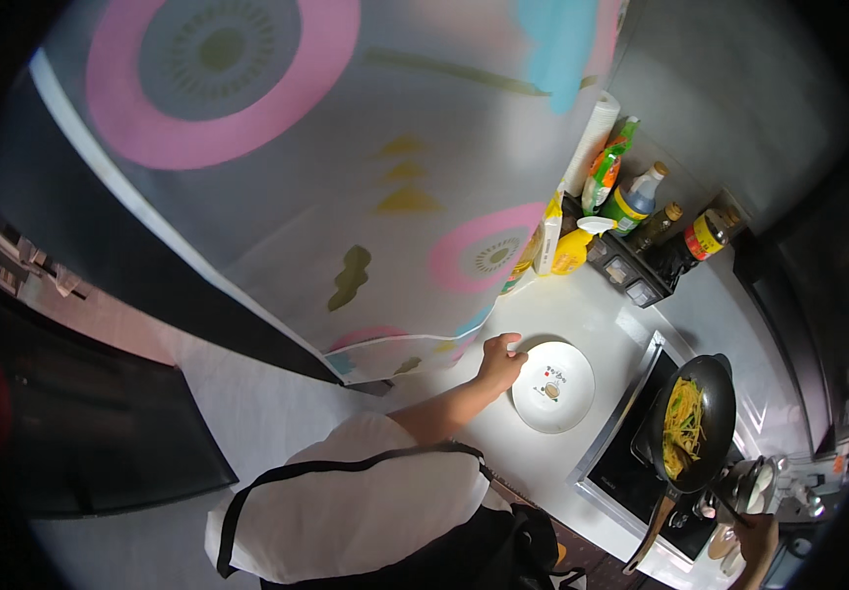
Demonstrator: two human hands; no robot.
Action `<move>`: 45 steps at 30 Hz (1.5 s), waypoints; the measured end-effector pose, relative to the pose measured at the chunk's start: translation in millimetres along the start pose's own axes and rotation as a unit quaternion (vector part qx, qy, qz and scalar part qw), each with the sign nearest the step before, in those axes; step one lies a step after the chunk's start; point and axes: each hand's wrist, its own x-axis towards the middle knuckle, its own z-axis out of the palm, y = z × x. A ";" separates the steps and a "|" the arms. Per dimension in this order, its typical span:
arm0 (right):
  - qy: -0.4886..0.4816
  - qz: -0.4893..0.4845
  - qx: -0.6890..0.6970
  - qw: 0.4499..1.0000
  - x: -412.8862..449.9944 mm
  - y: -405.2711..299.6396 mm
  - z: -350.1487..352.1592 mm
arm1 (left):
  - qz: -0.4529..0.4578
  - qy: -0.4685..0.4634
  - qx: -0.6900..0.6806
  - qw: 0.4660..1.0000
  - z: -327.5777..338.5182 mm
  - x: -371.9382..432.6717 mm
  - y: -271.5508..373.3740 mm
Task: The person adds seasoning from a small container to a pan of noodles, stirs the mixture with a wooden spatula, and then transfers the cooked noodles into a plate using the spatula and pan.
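Observation:
My left hand [500,365] is at the near-left rim of a white plate [565,402] with a small printed picture, its finger and thumb apart. Whether the fingertips touch the rim is hard to tell. At the lower right, my right hand [756,538] grips the dark handle of a cooking utensil [724,504] that reaches over the rim of a black frying pan [718,413]. Yellow shredded food with green pieces [684,420] lies in the pan. The utensil's head is partly hidden in the food. The pan's brown handle [649,535] points towards me.
The pan is on a black cooktop [616,457] set in a white counter [491,435]. Behind stand a yellow spray bottle [570,251], sauce bottles [706,234] and a dark rack [627,273]. A patterned cover [306,199] rises at left. Pots [753,479] sit right of the pan.

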 end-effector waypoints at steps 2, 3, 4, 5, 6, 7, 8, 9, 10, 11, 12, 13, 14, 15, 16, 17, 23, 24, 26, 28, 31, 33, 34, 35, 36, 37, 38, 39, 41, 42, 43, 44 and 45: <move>0.010 -0.028 -0.010 1.000 -28.5 46.3 5.5 | -0.009 -0.013 0.005 1.000 18.3 0.5 9.8; 0.018 -0.029 -0.011 0.999 -46.2 68.3 8.9 | -0.011 -0.026 0.008 1.000 32.1 3.7 14.3; 0.027 -0.024 -0.011 0.999 -49.1 83.7 9.6 | -0.009 -0.036 -0.011 0.999 49.8 13.6 10.1; 0.029 -0.006 -0.010 1.000 -43.8 95.0 14.6 | -0.007 -0.050 -0.021 0.999 61.1 19.8 2.1; 0.007 0.074 0.004 0.997 -39.5 78.2 31.7 | -0.002 -0.052 -0.027 0.998 66.2 23.3 -1.3; -0.010 0.163 0.009 0.987 -37.9 52.2 34.2 | 0.007 -0.071 -0.042 0.997 74.0 30.3 -2.3; -0.023 0.221 0.026 0.975 -9.8 19.2 44.5 | 0.011 -0.065 -0.054 0.996 49.0 37.4 -5.2; -0.021 0.247 0.037 0.968 -7.4 4.5 48.5 | 0.007 -0.091 -0.070 0.993 47.2 33.9 -10.6; -0.021 0.243 0.062 0.968 -5.6 -24.4 58.5 | -0.004 -0.109 -0.082 0.991 38.0 30.6 -19.5; -0.010 0.238 0.067 0.969 -2.3 -37.0 53.3 | -0.018 -0.123 -0.110 0.986 32.4 31.4 -26.6; -0.005 0.233 0.084 0.969 -2.0 -50.2 55.9 | -0.037 -0.132 -0.126 0.983 16.1 32.3 -36.2; 0.001 0.231 0.093 0.968 -2.4 -51.8 55.3 | -0.049 -0.147 -0.140 0.978 16.4 34.1 -38.1; 0.002 0.225 0.102 0.969 -2.5 -57.3 56.7 | -0.057 -0.154 -0.149 0.975 7.8 35.6 -42.1; -0.001 0.223 0.106 0.969 -11.5 -52.1 54.4 | -0.063 -0.166 -0.157 0.971 13.1 36.4 -41.2; -0.016 0.218 0.114 0.969 -26.1 -55.4 51.7 | -0.068 -0.167 -0.158 0.971 1.4 31.8 -43.3; -0.024 0.191 0.106 0.975 -32.4 -62.2 38.2 | -0.064 -0.166 -0.158 0.971 -2.7 35.9 -39.7; -0.187 0.161 -0.005 0.969 -77.4 -23.5 -107.4 | -0.094 -0.190 -0.133 0.968 32.0 -0.1 -42.2; -0.180 0.126 -0.021 0.975 -73.9 -16.8 -134.6 | -0.106 -0.197 -0.132 0.966 44.2 4.7 -35.8; -0.210 0.108 -0.052 0.970 -59.8 -25.2 -171.2 | -0.111 -0.209 -0.144 0.961 41.3 19.2 -26.7; -0.295 0.100 -0.080 0.947 -16.7 -53.8 -172.8 | -0.115 -0.211 -0.154 0.958 35.3 34.2 -24.2; -0.298 0.103 -0.157 0.936 21.7 -82.0 -150.9 | -0.133 -0.210 -0.175 0.953 43.8 37.2 -30.3; -0.240 0.147 -0.164 0.945 30.4 -91.6 -123.2 | -0.140 -0.211 -0.180 0.950 48.6 39.6 -30.2; -0.242 0.154 -0.165 0.944 29.7 -84.0 -97.3 | -0.137 -0.218 -0.171 0.951 52.7 38.2 -28.6; -0.193 0.194 -0.124 0.954 31.5 -71.5 -69.9 | -0.134 -0.221 -0.168 0.951 53.7 40.4 -25.7; -0.166 0.211 -0.103 0.958 36.0 -59.6 -65.2 | -0.129 -0.218 -0.165 0.953 49.5 44.2 -24.3; -0.136 0.227 -0.081 0.961 39.2 -48.0 -63.4 | -0.128 -0.207 -0.162 0.956 44.3 49.5 -26.6; -0.185 0.296 0.054 0.936 37.7 -29.8 -68.7 | -0.129 -0.204 -0.161 0.957 41.8 51.0 -27.2; -0.211 0.337 0.122 0.910 31.5 -8.8 -74.9 | -0.131 -0.202 -0.160 0.957 40.8 51.8 -27.8; -0.248 0.346 0.198 0.883 29.0 22.1 -89.7 | -0.133 -0.193 -0.154 0.960 30.0 49.4 -26.1; -0.254 0.330 0.216 0.883 29.4 31.5 -90.2 | -0.133 -0.193 -0.150 0.961 25.7 47.8 -24.1; -0.269 0.327 0.238 0.874 27.7 43.5 -96.2 | -0.126 -0.194 -0.137 0.963 22.8 48.5 -22.5; -0.276 0.283 0.246 0.885 42.8 39.9 -88.4 | -0.120 -0.193 -0.133 0.965 17.0 52.7 -18.0; -0.280 0.237 0.241 0.898 48.8 45.3 -78.8 | -0.119 -0.197 -0.131 0.964 16.5 55.3 -19.3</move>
